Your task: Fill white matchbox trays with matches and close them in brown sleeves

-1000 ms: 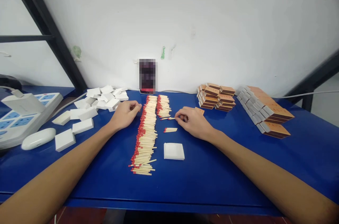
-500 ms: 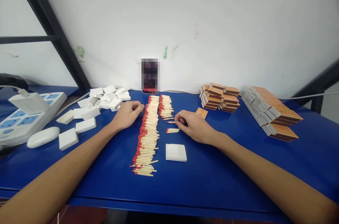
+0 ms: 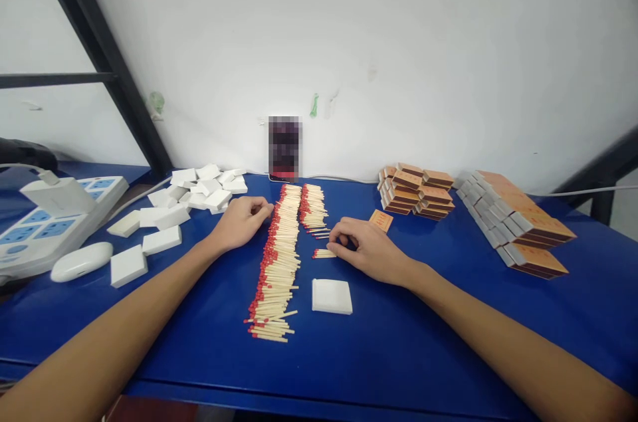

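My right hand [image 3: 367,246] has its thumb and fingers pinched at the bare ends of a small group of matches [image 3: 323,253] on the table. Just behind that group lies a short row of red-headed matches [image 3: 313,206]. My left hand [image 3: 243,221] is curled beside the upper part of a long, dense row of matches [image 3: 279,256]; its fingers are closed and what they hold, if anything, is hidden. In front of the right hand sits a white matchbox tray [image 3: 331,296]. A loose orange matchbox piece [image 3: 381,220] lies behind the right hand.
White matchbox trays [image 3: 199,189] are heaped at the back left, near a power strip [image 3: 64,222] and a white oval case [image 3: 82,261]. Orange matchboxes [image 3: 416,189] are stacked at the back, with a larger stack [image 3: 518,222] farther right. A phone [image 3: 285,148] leans on the wall.
My right hand has moved slightly nearer, from a single match to the small group. My left hand stays beside the long row. The view has tilted a little.
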The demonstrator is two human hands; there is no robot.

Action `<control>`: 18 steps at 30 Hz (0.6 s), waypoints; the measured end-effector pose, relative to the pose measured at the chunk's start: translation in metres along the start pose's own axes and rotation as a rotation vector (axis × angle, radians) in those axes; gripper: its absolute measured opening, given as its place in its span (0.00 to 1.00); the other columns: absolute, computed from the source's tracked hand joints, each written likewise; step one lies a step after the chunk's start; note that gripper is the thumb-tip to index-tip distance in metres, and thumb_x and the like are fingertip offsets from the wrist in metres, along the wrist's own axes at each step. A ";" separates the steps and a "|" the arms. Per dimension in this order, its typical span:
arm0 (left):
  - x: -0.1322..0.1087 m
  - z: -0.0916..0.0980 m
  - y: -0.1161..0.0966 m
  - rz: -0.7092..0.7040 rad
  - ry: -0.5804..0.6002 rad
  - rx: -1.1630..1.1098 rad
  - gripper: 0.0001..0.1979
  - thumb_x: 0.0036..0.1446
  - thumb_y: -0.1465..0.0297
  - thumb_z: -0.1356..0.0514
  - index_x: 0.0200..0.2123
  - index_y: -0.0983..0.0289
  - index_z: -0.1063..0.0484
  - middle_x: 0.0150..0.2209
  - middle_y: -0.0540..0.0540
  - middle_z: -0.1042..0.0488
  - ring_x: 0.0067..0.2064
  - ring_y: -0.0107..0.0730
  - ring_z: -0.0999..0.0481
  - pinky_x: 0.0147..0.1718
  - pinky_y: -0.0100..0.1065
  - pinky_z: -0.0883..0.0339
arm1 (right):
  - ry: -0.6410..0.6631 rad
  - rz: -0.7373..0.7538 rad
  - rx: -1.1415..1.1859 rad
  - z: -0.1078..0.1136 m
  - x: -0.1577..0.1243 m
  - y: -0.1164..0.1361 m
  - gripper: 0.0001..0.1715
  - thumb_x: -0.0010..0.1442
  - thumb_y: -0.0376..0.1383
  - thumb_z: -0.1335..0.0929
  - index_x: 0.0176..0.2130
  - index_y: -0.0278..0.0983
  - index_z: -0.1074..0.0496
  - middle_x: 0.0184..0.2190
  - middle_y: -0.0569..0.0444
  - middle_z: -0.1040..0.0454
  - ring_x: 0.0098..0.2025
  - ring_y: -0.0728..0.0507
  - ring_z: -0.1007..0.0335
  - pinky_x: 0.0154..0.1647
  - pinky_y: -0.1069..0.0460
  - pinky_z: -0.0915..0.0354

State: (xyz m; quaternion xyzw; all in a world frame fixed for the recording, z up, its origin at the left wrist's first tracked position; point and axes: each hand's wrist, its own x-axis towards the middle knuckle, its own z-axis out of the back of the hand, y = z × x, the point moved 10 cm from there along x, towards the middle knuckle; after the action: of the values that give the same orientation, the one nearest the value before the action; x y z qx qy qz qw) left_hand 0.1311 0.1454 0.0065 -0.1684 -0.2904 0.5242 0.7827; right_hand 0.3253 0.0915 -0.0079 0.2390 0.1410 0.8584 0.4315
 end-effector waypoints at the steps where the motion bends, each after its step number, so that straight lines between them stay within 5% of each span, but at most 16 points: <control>1: 0.000 0.000 0.000 0.002 0.002 0.000 0.19 0.59 0.57 0.50 0.21 0.63 0.38 0.20 0.47 0.38 0.24 0.27 0.41 0.25 0.30 0.50 | 0.002 0.002 -0.002 0.000 0.000 0.000 0.07 0.62 0.36 0.34 0.32 0.37 0.29 0.28 0.57 0.33 0.29 0.49 0.40 0.31 0.53 0.45; 18: 0.001 -0.003 0.000 -0.004 0.014 -0.005 0.18 0.58 0.58 0.49 0.21 0.63 0.38 0.19 0.47 0.40 0.24 0.26 0.42 0.24 0.31 0.52 | -0.001 0.009 0.020 0.000 -0.001 -0.001 0.10 0.62 0.42 0.33 0.32 0.38 0.29 0.28 0.57 0.32 0.28 0.50 0.40 0.29 0.53 0.46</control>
State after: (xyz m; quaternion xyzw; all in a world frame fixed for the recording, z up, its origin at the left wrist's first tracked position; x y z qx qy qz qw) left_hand 0.1329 0.1465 0.0041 -0.1735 -0.2863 0.5208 0.7853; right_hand 0.3265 0.0916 -0.0085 0.2444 0.1483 0.8588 0.4251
